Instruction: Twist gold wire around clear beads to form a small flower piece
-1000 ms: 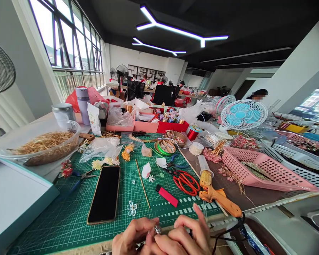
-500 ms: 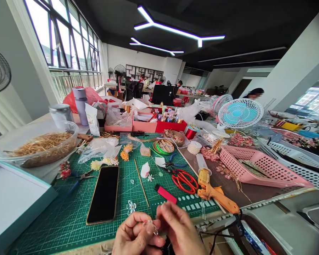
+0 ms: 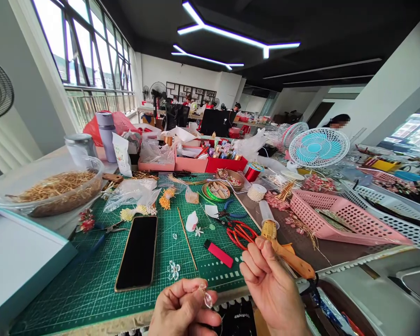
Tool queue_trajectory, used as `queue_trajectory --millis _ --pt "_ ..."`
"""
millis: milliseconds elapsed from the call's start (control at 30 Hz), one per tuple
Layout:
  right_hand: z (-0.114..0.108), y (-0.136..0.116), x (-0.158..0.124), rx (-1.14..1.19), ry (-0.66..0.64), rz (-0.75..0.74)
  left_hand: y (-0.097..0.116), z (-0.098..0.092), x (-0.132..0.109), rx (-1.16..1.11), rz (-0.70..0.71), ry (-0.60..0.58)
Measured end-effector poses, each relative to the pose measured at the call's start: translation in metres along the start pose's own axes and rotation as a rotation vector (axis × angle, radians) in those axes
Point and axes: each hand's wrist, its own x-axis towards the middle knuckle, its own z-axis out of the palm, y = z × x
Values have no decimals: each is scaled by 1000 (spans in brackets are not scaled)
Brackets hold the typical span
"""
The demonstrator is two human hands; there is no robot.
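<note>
My left hand (image 3: 185,310) pinches small clear petal-shaped beads (image 3: 207,298) between thumb and fingers, low over the near edge of the green cutting mat (image 3: 101,298). My right hand (image 3: 269,280) is raised to the right, thumb and fingers pressed together; anything thin between them is too small to make out. It covers part of the red-handled scissors (image 3: 236,235) and the orange glue gun (image 3: 294,261). On the mat lies a clear bead flower (image 3: 173,269), with a loose clear bead (image 3: 175,236) beyond it. A pink-red lighter (image 3: 219,253) lies in front of the hands.
A phone (image 3: 137,254) and a thin stick (image 3: 187,238) lie on the mat. Pliers (image 3: 107,228) rest at left, beside a clear bowl of golden stems (image 3: 100,170). A pink basket (image 3: 353,233) and a blue fan (image 3: 318,147) stand at right. A person (image 3: 338,122) is behind.
My right hand has moved away from the left, up and to the right, with its fingers together. My left hand stays low, still holding the clear beads.
</note>
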Motion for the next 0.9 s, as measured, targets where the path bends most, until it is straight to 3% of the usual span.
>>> queue_trajectory --millis 267,400,533,600,900 --pt "-6 -4 3 -369 -53 -242 -3 6 0 51 67 -10" --pt "-15 2 -5 -592 -79 -343 -1 4 2 30 22 9" --pt "-14 7 -19 -1216 -434 -468 -1 1 3 42 104 -10" --pt "-12 11 -21 -1376 -546 -565 -1 0 3 54 167 -31" --pt "6 29 -14 -1642 -454 -974 -7 -4 6 136 255 -65"
